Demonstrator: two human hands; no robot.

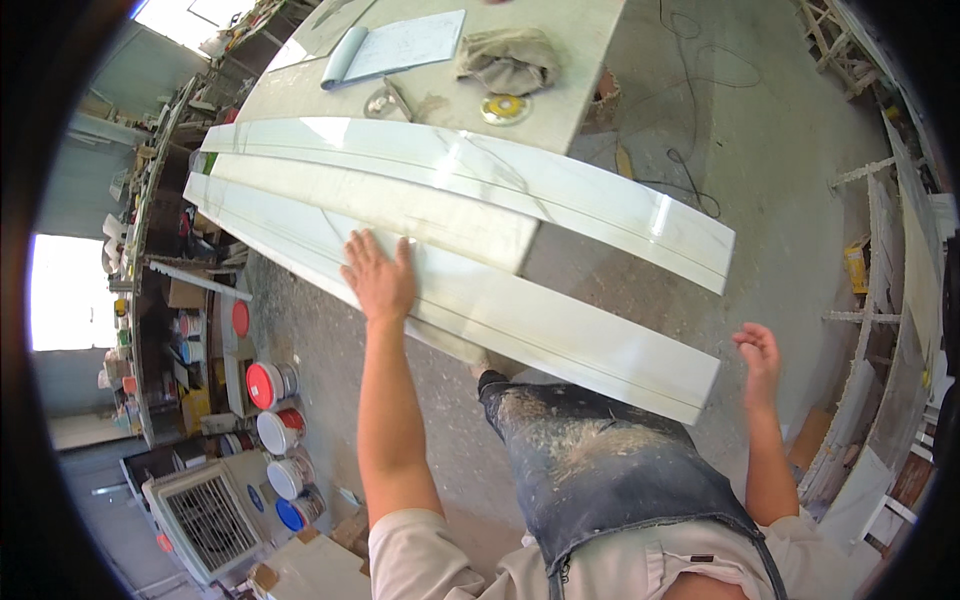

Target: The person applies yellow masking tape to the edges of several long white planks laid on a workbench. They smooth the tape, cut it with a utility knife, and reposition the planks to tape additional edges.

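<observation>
My left hand [379,279] lies flat, fingers spread, on the nearer of two long glossy white strips with fine grey veining, like marble-look tile or stone. This near strip [555,315] runs from the far left towards my right side, and its right end juts past the worktable [589,56]. In the air just beyond that end is my right hand [759,356], holding nothing, its fingers loosely bent. Farther from me the second strip [450,154] lies roughly alongside, overhanging the table too. A thin line runs lengthwise along each strip.
On the table are a paper pad [405,49], a crumpled cloth [510,60], a yellow-centred disc [506,109] and another disc [382,103]. Lidded buckets [270,384] and an air cooler [210,517] stand left. A cable [686,169] trails over the floor; a rack with slabs [862,337] stands right.
</observation>
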